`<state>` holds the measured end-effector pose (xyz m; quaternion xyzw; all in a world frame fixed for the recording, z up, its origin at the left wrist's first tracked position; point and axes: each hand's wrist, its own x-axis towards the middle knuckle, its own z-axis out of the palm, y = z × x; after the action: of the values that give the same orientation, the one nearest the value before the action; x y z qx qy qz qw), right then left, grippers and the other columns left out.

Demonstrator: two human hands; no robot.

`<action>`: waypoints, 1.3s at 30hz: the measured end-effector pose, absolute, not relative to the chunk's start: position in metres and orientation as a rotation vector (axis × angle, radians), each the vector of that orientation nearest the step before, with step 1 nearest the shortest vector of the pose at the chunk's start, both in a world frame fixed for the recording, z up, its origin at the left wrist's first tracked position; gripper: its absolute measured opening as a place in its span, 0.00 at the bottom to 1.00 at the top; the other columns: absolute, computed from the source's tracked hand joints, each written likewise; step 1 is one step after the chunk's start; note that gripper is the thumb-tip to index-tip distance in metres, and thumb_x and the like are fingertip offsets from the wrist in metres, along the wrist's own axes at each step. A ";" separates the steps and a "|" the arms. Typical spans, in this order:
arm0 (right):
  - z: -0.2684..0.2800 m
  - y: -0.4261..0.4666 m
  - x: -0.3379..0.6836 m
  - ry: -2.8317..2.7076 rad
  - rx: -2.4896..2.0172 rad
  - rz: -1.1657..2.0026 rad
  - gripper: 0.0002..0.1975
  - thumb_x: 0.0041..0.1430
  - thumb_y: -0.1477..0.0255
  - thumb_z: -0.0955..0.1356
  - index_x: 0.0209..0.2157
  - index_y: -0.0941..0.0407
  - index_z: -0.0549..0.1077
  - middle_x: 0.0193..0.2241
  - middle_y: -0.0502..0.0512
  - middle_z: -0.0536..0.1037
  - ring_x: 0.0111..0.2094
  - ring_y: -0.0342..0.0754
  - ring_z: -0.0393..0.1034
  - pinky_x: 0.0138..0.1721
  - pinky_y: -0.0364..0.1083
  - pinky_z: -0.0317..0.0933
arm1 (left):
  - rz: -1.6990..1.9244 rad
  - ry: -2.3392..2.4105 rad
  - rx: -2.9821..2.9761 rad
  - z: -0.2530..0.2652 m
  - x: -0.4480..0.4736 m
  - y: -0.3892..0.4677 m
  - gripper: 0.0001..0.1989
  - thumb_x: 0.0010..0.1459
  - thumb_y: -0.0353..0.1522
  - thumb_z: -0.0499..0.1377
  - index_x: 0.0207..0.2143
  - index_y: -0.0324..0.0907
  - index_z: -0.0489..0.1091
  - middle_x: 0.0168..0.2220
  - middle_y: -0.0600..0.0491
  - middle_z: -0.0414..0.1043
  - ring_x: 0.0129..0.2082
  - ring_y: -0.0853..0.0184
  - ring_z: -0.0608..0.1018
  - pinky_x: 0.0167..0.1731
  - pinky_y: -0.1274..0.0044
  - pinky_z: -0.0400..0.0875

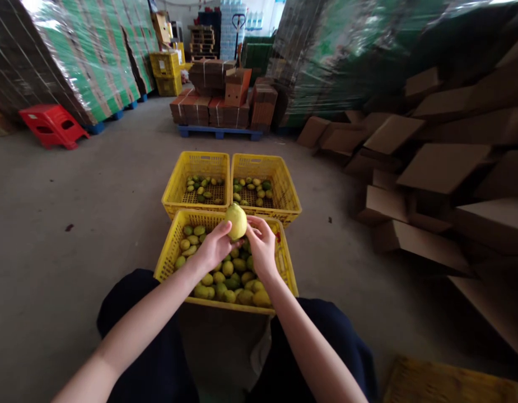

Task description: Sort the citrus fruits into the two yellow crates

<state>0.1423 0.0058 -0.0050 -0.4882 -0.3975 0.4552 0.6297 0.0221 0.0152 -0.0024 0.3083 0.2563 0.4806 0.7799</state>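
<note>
yellow fruit (236, 222) is up between both hands, long axis near upright, above the far side of the near crate (289, 270). left hand (214, 245) grasps it from left and below; right hand (262, 242) has bent fingers against its right side, can't tell if gripping. two far crates (171, 182) adjoin on grey floor (103, 218); cardboard boxes (443, 173) right.

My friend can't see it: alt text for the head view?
A left hand holds a yellow fruit, the right hand at its side, above a yellow crate of fruit. Two crates with fewer fruits stand beyond; cardboard boxes lie at right.
</note>
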 end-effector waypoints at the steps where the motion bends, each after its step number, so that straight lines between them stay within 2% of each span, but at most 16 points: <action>1: -0.003 0.005 0.142 -0.925 -1.117 1.046 0.15 0.53 0.57 0.70 0.35 0.54 0.76 0.35 0.53 0.78 0.34 0.47 0.72 0.36 0.47 0.67 | 1.043 0.545 0.645 -0.003 0.023 0.015 0.29 0.46 0.48 0.66 0.48 0.42 0.71 0.50 0.45 0.73 0.55 0.52 0.70 0.50 0.63 0.67; 4: 0.001 0.001 0.143 -0.975 -1.067 1.142 0.19 0.57 0.54 0.65 0.38 0.54 0.76 0.40 0.55 0.78 0.37 0.49 0.73 0.38 0.47 0.68 | 1.058 0.533 0.617 -0.003 0.022 0.017 0.29 0.47 0.46 0.66 0.49 0.41 0.70 0.49 0.45 0.74 0.54 0.53 0.71 0.50 0.63 0.67; 8: 0.001 -0.003 0.144 -1.110 -1.112 1.104 0.22 0.43 0.58 0.75 0.40 0.52 0.75 0.43 0.55 0.77 0.43 0.52 0.72 0.40 0.48 0.69 | 1.083 0.582 0.664 -0.006 0.022 0.019 0.28 0.44 0.43 0.69 0.48 0.45 0.71 0.45 0.49 0.75 0.51 0.56 0.73 0.50 0.65 0.67; 10: -0.001 -0.003 0.144 -1.122 -1.151 1.097 0.24 0.41 0.59 0.76 0.40 0.53 0.74 0.43 0.55 0.77 0.43 0.53 0.72 0.40 0.48 0.69 | 1.081 0.610 0.674 -0.009 0.025 0.019 0.27 0.42 0.43 0.70 0.46 0.45 0.72 0.42 0.50 0.76 0.50 0.57 0.75 0.50 0.66 0.68; 15: 0.003 -0.003 0.146 -1.074 -1.140 1.179 0.21 0.45 0.58 0.75 0.40 0.54 0.75 0.40 0.54 0.79 0.43 0.54 0.73 0.44 0.50 0.67 | 1.078 0.623 0.673 -0.016 0.028 0.020 0.25 0.46 0.50 0.66 0.42 0.45 0.74 0.44 0.49 0.76 0.51 0.56 0.74 0.51 0.65 0.68; 18: 0.008 -0.004 0.150 -0.979 -1.030 1.292 0.17 0.48 0.59 0.74 0.38 0.53 0.77 0.38 0.52 0.80 0.42 0.52 0.73 0.45 0.50 0.67 | 1.074 0.620 0.691 -0.014 0.025 0.023 0.28 0.49 0.53 0.62 0.47 0.46 0.72 0.48 0.48 0.75 0.51 0.56 0.74 0.50 0.64 0.70; 21: 0.011 -0.001 0.158 -0.805 -0.915 1.415 0.16 0.48 0.58 0.73 0.37 0.52 0.77 0.36 0.52 0.80 0.40 0.51 0.74 0.42 0.51 0.68 | 1.120 0.655 0.741 -0.008 0.019 0.027 0.26 0.53 0.47 0.63 0.53 0.52 0.69 0.49 0.51 0.74 0.47 0.61 0.77 0.49 0.66 0.70; 24: 0.009 0.004 0.165 -0.673 -0.927 1.425 0.17 0.45 0.56 0.74 0.33 0.52 0.77 0.31 0.51 0.79 0.34 0.49 0.74 0.39 0.50 0.69 | 1.201 0.714 0.851 0.000 0.013 0.029 0.26 0.53 0.40 0.65 0.55 0.54 0.67 0.50 0.53 0.73 0.45 0.64 0.78 0.51 0.69 0.69; 26: 0.008 0.006 0.167 -0.699 -0.969 1.368 0.15 0.45 0.59 0.75 0.32 0.53 0.77 0.30 0.51 0.79 0.32 0.48 0.73 0.38 0.48 0.68 | 1.251 0.724 0.941 0.005 0.010 0.029 0.30 0.55 0.39 0.64 0.60 0.54 0.61 0.51 0.52 0.73 0.47 0.64 0.77 0.53 0.69 0.68; 29: 0.008 0.005 0.164 -0.826 -0.993 1.251 0.12 0.48 0.63 0.74 0.34 0.53 0.78 0.32 0.51 0.79 0.35 0.48 0.73 0.41 0.48 0.68 | 1.326 0.740 1.082 0.011 0.006 0.028 0.40 0.53 0.37 0.65 0.64 0.54 0.51 0.52 0.49 0.73 0.50 0.63 0.76 0.55 0.67 0.66; 32: 0.007 0.003 0.160 -0.909 -1.029 1.073 0.12 0.47 0.65 0.74 0.35 0.53 0.76 0.35 0.51 0.80 0.39 0.51 0.74 0.46 0.51 0.67 | 1.437 0.800 1.283 0.011 0.003 0.026 0.39 0.47 0.37 0.69 0.61 0.50 0.59 0.55 0.46 0.70 0.55 0.60 0.73 0.56 0.67 0.65; 35: 0.006 0.000 0.158 -0.999 -1.044 0.912 0.19 0.45 0.68 0.75 0.41 0.52 0.74 0.39 0.52 0.79 0.41 0.51 0.74 0.48 0.53 0.68 | 1.526 0.870 1.541 0.008 0.001 0.023 0.33 0.45 0.36 0.71 0.54 0.48 0.67 0.56 0.46 0.69 0.57 0.57 0.70 0.57 0.65 0.64; 39: 0.003 -0.005 0.157 -1.127 -0.991 0.761 0.28 0.48 0.70 0.74 0.52 0.49 0.69 0.48 0.54 0.76 0.47 0.53 0.73 0.51 0.54 0.67 | 1.567 0.858 1.725 0.006 -0.002 0.019 0.30 0.46 0.36 0.70 0.53 0.47 0.68 0.55 0.45 0.70 0.56 0.55 0.72 0.57 0.63 0.65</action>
<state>0.1568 -0.0047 0.0031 -0.4390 -0.4995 0.3372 0.6664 -0.0022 0.0195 0.0059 0.6573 0.3269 0.5970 0.3234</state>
